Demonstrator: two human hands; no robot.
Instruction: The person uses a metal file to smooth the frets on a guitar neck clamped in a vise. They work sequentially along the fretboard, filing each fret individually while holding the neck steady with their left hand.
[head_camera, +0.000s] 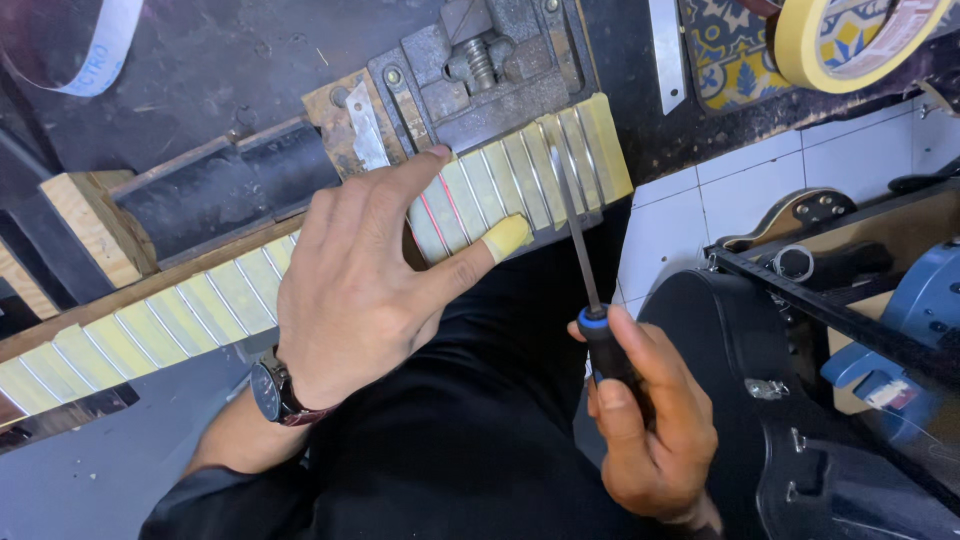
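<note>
Yellow-taped guitar neck (200, 305) clamped in the vise (480, 70), file at work.
Left hand (360, 280) presses flat across the frets mid-neck; right hand (650, 420) grips the file (585, 270), tip resting on the upper frets beside the left thumb.

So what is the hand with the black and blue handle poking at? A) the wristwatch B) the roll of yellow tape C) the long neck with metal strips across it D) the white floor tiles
C: the right hand grips the thin tool, and its tip rests on the taped guitar neck, near the clamped end, while the left hand presses on that neck.
</note>
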